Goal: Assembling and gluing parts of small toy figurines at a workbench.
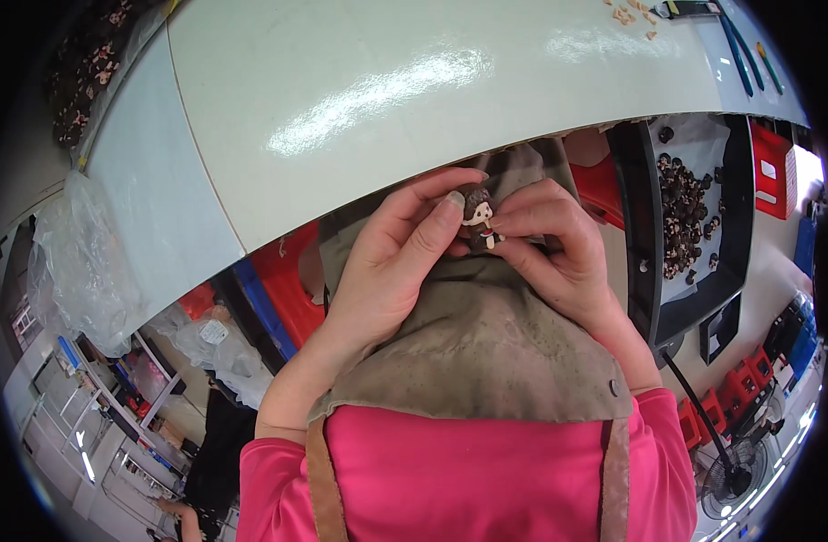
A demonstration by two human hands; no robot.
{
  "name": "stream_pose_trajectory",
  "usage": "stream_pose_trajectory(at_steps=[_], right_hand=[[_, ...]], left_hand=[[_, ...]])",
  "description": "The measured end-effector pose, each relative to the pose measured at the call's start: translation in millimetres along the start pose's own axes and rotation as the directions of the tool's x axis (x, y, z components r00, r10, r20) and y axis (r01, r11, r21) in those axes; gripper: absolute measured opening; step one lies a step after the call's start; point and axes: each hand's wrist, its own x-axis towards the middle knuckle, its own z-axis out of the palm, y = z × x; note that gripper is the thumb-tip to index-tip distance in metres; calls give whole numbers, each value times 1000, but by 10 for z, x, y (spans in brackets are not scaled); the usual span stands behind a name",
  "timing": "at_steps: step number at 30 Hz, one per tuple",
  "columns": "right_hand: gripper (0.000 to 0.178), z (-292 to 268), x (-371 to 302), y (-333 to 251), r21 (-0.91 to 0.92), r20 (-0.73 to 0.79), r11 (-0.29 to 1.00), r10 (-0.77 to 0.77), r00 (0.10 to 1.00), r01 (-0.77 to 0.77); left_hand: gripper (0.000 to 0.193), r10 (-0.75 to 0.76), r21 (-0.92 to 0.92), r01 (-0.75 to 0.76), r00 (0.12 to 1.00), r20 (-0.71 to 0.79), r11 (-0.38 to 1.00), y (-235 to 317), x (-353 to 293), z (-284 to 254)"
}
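my left hand (391, 248) grips the figurine (478, 215); my right hand (563, 242) pinches its side. the tray (641, 217) is to my right.

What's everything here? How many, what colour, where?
Little figure: one, brown, pale-faced, between the hands
Table: one, whitish, in front
Tray: one, black, right
Small pieces: many, mostly brown, in tray
Pile: one, brown and pinkish, upper left
Bits: several, tan, table's upper right
Tools: several, partly blue, table's right
Plastic bags: several, clear, left
Plastic things: several, red, both sides
Fan: one, black, lower right
Other person: one, dark clothes, lower left
Apron: one, olive-brown, over shirt
Shirt: one, pink, underneath
Left hand, right hand: two, bare, holding figure
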Motion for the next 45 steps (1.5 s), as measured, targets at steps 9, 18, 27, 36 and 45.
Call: stream_pose_trajectory(at_steps=[9, 18, 27, 36, 45], right_hand=[[21, -6, -22, 68, 113, 5, 992, 53, 999, -54], [24, -24, -37, 3, 64, 43, 993, 95, 995, -98], [25, -207, 44, -86, -98, 123, 994, 62, 990, -50], [30, -397, 335, -162, -99, 399, 979, 203, 894, -179], [34, -471, 474, -276, -238, 625, 965, 241, 742, -113]], left_hand=[[42, -73, -137, 73, 997, 5, 988, 47, 18, 27], [45, -35, -71, 37, 999, 35, 997, 42, -8, 56], [53, -59, -63, 66, 992, 111, 996, -5, -13, 6], [63, -155, 16, 155, 967, 202, 988, 15, -3, 26], [61, -195, 89, 178, 951, 240, 980, 10, 20, 80]])
